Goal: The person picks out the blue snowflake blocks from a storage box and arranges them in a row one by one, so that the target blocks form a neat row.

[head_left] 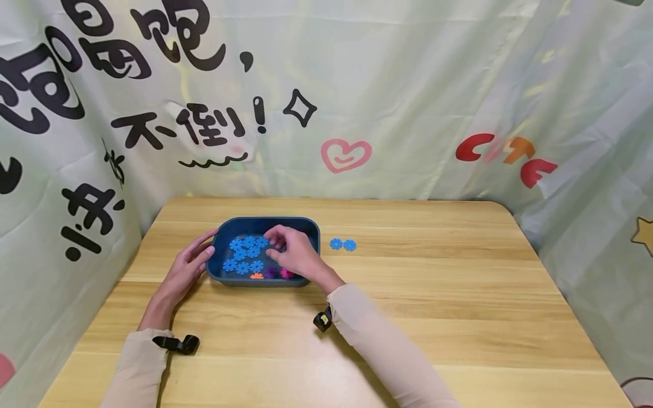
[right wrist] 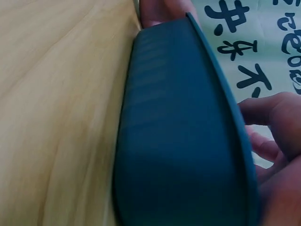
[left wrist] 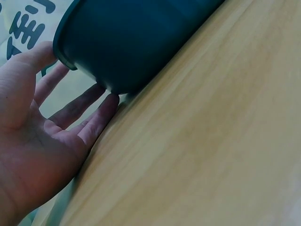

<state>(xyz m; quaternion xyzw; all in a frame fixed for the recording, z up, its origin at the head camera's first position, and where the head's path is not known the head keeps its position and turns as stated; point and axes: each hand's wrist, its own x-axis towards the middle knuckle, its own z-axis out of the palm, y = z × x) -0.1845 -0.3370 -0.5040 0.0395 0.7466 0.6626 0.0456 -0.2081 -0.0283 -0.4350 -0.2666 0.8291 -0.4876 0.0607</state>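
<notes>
A dark blue tray [head_left: 224, 279] with a raised rim stands on the table. Inside it lie several blue snowflake-shaped plastic discs [head_left: 240, 255], with an orange disc [head_left: 257, 276], a purple disc [head_left: 271, 273] and a pink disc [head_left: 287, 273] along the near wall. My left hand [head_left: 187, 266] touches the tray's left end with spread fingers, thumb near the rim. Over the tray's interior is my right hand [head_left: 293, 252], bent fingers and thumb apart beside the blue discs; no held disc shows. In the right wrist view, the tray wall [right wrist: 178, 122] hides its fingertips.
Two blue discs [head_left: 343, 245] lie side by side on the wooden table [head_left: 433, 294], right of the tray. A printed curtain [head_left: 408, 102] hangs behind the table and along its sides. Dark wrist cameras [head_left: 176, 344] sit at both sleeves.
</notes>
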